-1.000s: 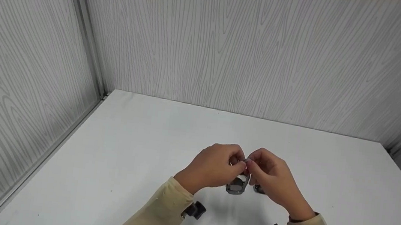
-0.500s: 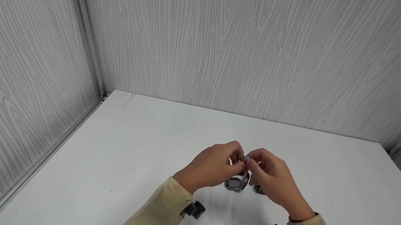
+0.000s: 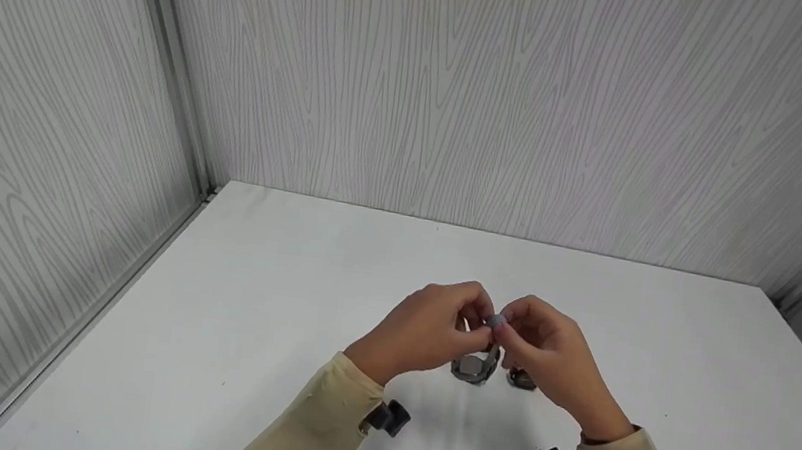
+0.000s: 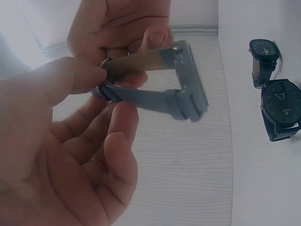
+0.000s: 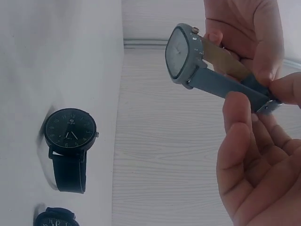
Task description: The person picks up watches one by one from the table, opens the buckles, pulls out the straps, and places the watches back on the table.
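Observation:
A wristwatch [image 5: 178, 54] with a pale dial and a grey-blue strap hangs between my hands, its strap bent into a loop with tan lining. In the head view its case [image 3: 471, 367] hangs below the fingers. My left hand [image 3: 431, 328] pinches the strap near the buckle, thumb against the fingers. My right hand [image 3: 548, 355] pinches the same buckle end of the strap [image 3: 496, 322] from the other side. The fingers partly hide the buckle [image 5: 269, 106], so I cannot tell whether it is fastened.
A large round black watch [image 5: 70, 132] lies on the white table [image 3: 249, 298]. Beside it is a smaller dark watch [image 4: 263, 49] with a squarish case. White wood-grain panels [image 3: 416, 91] wall the table's back and sides.
The hanging watch case has tilted and risen slightly. More of the grey strap end shows between the fingertips. The right hand has shifted slightly, uncovering more of a watch on the table.

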{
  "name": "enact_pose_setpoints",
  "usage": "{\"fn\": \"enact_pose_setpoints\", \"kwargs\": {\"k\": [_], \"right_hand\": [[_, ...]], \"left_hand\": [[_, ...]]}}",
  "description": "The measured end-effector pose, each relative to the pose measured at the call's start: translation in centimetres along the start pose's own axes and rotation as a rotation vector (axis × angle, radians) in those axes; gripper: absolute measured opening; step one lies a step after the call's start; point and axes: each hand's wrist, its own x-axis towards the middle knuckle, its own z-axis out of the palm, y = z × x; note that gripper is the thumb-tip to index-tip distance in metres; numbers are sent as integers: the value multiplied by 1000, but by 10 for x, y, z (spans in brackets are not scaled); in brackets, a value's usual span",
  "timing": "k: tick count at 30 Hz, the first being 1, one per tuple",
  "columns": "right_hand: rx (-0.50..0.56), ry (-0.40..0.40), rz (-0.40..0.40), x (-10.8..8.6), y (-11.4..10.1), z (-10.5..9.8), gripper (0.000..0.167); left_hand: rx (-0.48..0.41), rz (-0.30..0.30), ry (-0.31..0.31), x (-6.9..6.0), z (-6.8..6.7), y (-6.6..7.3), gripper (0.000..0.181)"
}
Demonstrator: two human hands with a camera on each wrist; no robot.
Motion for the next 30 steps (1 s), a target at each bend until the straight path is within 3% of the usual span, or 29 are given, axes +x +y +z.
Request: {"fn": "enact_pose_setpoints", "kwargs": {"k": [10, 17, 22, 30], "right_hand": [[10, 35, -21, -1, 0, 1, 11], [-3, -30, -6, 0, 1, 0, 14], [-72, -45, -57, 2, 3, 0, 13], [-126, -11, -112, 1, 5, 0, 10]], "left_hand": [[40, -24, -38, -1, 0, 2, 15], [89, -4, -18, -2, 1, 0, 12], [115, -19, -23, -1, 2, -1, 12], [58, -49, -8, -2, 3, -2, 5]]}}
